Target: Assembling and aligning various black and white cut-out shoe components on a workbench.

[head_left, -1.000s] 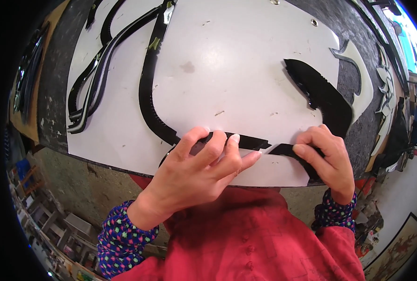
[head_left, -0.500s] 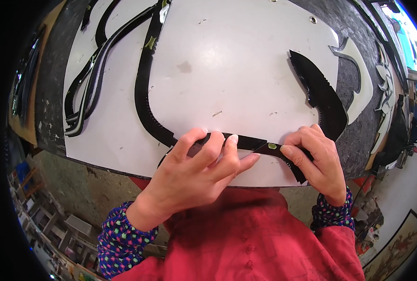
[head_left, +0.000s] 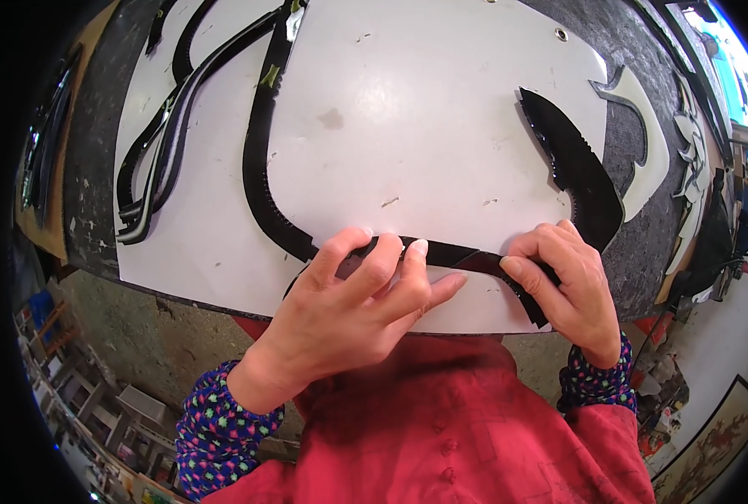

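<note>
A long black strip [head_left: 258, 168] with notched edges curves down the white sheet and runs right along its near edge. My left hand [head_left: 357, 302] rests over this stretch with bent, spread fingertips on the strip; its thumb points right, apart from it. A wider black curved piece [head_left: 588, 181] with serrated edges bends round on the right. My right hand [head_left: 559, 290] pinches this piece near its lower bend, thumb against index finger. The strip's right end overlaps the piece just left of my right thumb. Part of the strip lies hidden beneath my left hand.
A white sheet [head_left: 416, 126] covers much of the dark table [head_left: 97, 168]. More black strips [head_left: 172, 126] lie at the left. White curved cut-outs [head_left: 643, 143] are on the right side. A metal eyelet [head_left: 562, 34] sits near the sheet's far right.
The strip's right end has come down over the wider black piece, covering the small green patch that showed beside my right thumb. Both hands stay almost in place.
</note>
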`<state>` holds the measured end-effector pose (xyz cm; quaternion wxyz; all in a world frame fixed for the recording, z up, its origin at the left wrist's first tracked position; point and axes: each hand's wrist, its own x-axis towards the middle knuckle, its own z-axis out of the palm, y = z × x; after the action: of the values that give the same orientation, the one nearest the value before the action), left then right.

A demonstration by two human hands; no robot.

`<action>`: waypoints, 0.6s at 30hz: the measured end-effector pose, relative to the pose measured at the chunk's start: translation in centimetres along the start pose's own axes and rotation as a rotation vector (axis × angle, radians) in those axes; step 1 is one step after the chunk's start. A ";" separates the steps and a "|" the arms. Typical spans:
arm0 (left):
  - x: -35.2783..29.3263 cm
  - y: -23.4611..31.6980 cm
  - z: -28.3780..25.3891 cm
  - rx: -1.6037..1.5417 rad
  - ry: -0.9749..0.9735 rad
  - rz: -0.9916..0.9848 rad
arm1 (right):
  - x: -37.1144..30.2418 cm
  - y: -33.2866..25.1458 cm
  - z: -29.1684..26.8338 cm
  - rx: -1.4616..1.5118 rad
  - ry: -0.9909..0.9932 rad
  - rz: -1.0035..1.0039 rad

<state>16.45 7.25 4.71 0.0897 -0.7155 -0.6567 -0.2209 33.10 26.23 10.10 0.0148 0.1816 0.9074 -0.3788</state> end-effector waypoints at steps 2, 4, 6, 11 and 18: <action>-0.1 0.0 0.1 -0.001 0.002 -0.001 | 0.0 0.0 0.1 -0.001 0.004 -0.001; -0.1 0.0 0.0 -0.002 0.003 -0.003 | 0.0 0.1 0.1 -0.002 0.009 -0.003; 0.0 0.0 -0.2 0.002 -0.010 0.006 | 0.0 0.1 0.1 -0.009 0.002 -0.003; -0.1 0.0 -0.1 0.000 -0.017 0.002 | 0.1 0.1 0.2 -0.020 0.007 -0.004; -0.1 0.1 0.2 0.003 0.033 -0.019 | 0.2 0.0 0.2 -0.040 -0.004 0.018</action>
<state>16.62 7.26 4.53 0.0993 -0.7055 -0.6621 -0.2325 32.90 26.17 9.95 0.0237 0.1889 0.9131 -0.3607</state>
